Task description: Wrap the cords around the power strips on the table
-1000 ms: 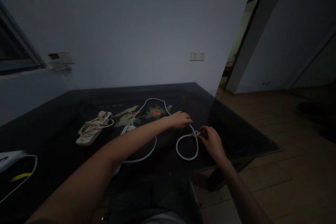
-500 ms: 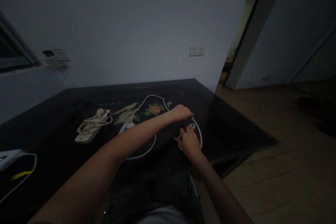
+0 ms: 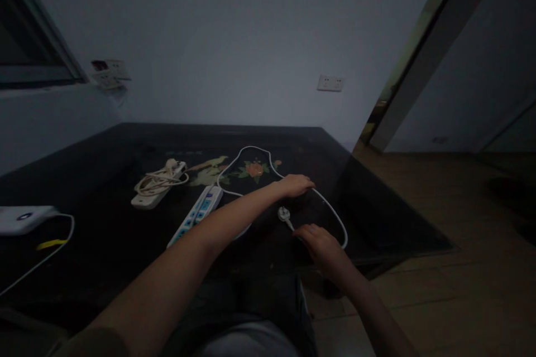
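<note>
Here, the white plug (image 3: 283, 213) lies just beyond the right hand (image 3: 320, 239), whose fingers pinch the cord behind it; the left hand (image 3: 296, 184), palm down, covers the cord (image 3: 332, 210) farther back, its forearm slanting over the blue-and-white power strip (image 3: 200, 212).

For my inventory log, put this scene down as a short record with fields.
left hand: on the cord, fingers closed
right hand: gripping the cord just behind the plug
plug: white, pins exposed, not in any socket
near strip: white with blue sockets, partly behind the left forearm
far strip: white, its cord bundled on top
far left: white box, yellow tag
surface: dark table, bird and flower picture
wall: white double socket
</note>
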A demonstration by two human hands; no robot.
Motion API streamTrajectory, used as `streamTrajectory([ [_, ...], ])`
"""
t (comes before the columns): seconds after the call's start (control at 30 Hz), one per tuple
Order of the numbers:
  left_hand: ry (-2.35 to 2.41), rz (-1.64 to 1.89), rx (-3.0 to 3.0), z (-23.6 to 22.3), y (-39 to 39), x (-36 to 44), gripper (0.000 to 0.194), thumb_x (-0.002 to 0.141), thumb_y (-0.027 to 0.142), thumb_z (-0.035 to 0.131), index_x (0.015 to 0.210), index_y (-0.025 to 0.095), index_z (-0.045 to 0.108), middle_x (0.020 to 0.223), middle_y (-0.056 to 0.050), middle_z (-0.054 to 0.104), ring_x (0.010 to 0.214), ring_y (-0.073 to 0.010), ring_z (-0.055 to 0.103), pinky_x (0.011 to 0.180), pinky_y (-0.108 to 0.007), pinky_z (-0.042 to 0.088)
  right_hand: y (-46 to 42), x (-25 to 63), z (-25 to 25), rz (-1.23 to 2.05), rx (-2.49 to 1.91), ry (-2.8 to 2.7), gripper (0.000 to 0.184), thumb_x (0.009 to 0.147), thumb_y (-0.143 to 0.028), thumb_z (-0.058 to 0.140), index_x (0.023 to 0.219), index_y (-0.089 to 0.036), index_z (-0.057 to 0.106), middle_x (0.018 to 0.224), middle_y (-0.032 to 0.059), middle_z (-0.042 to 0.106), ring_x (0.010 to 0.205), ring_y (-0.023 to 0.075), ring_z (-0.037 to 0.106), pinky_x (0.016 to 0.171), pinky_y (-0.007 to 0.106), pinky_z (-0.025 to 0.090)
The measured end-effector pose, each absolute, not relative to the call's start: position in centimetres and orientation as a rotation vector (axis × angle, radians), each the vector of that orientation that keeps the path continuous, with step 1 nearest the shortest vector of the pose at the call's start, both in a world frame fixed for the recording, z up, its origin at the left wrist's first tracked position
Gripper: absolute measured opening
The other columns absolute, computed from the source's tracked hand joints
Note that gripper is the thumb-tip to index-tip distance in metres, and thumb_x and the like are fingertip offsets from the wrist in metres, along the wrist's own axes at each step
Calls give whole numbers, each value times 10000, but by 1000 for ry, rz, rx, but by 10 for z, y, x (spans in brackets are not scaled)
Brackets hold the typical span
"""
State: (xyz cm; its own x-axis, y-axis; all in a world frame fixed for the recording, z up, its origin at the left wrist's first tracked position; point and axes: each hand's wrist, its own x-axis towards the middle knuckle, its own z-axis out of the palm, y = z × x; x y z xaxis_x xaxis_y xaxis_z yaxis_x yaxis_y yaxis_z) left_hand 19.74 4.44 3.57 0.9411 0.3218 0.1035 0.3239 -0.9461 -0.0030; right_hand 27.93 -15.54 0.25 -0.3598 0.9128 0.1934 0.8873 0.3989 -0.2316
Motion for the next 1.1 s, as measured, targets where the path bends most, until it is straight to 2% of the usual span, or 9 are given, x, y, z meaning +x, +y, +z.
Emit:
streamTrajectory([
  [0.1,-458,-261,-3126,45,38,185,461,902,144,439,1357,209,452,1350,-101,524,1226,-187,493,943,-293,432,-159,284,3,135,-1520,-2416,346,847,-37,446,1088,-210,625,1043,78,667,932,204,600,797,327,446],
  [0.2,-427,-483,-3182,72,31,152,414,900,152,469,1313,167,490,1362,-122,505,1259,-182,453,1022,-313,372,-158,290,6,131,-1531,-2440,366,839,-28,437,1088,-211,633,1052,82,676,951,208,608,805,334,452],
  [0.3,-539,-644,-3244,107,23,92,338,927,207,442,1246,164,542,1268,-108,581,1133,-159,547,980,-299,398,-156,297,9,144,-1540,-2445,373,852,-39,407,1085,-215,637,1048,78,682,957,203,613,820,340,467],
  [0.4,-988,-837,-3227,125,11,12,323,896,258,492,1192,171,587,1164,-84,651,1020,-167,606,894,-293,443,-158,296,14,132,-1530,-2359,317,873,-90,413,1040,-216,651,1007,79,686,921,207,622,798,350,493],
  [0.63,-2121,-1156,-2724,44,-31,-124,340,785,358,561,1064,202,678,1054,-100,702,932,-256,643,836,-345,479,-151,197,30,317,-1286,-2101,195,908,-212,473,983,-224,652,1002,80,685,956,216,629,861,369,502],
  [0.77,-2214,-1146,-2639,1,-51,-125,379,839,377,464,1074,170,679,1145,-120,660,1088,-253,586,976,-364,417,-123,114,31,495,-1341,-2122,294,910,-226,489,1172,-166,609,1179,116,655,1109,228,595,975,374,450],
  [0.87,-2274,-996,-2552,-8,-58,-111,390,882,368,397,1066,183,687,1213,-113,623,1127,-247,549,1004,-381,387,-101,76,27,466,-1568,-2124,427,914,-323,505,1268,-86,538,1249,201,606,1195,304,539,1056,493,335],
  [0.97,-2331,-929,-2553,-11,-63,-99,378,894,378,402,1098,220,678,1296,-81,582,1174,-254,515,1019,-414,365,-92,60,20,549,-1590,-2097,463,923,-366,478,1292,-88,505,1289,212,575,1243,313,500,1068,543,286],
  [1.1,-2366,-1409,-2566,-12,-74,-82,416,891,379,429,1220,199,610,1307,-93,587,1231,-253,501,1055,-414,344,-95,60,10,683,-1479,-1904,446,927,-320,456,1335,-140,466,1310,176,570,1242,278,512,1061,507,323],
])
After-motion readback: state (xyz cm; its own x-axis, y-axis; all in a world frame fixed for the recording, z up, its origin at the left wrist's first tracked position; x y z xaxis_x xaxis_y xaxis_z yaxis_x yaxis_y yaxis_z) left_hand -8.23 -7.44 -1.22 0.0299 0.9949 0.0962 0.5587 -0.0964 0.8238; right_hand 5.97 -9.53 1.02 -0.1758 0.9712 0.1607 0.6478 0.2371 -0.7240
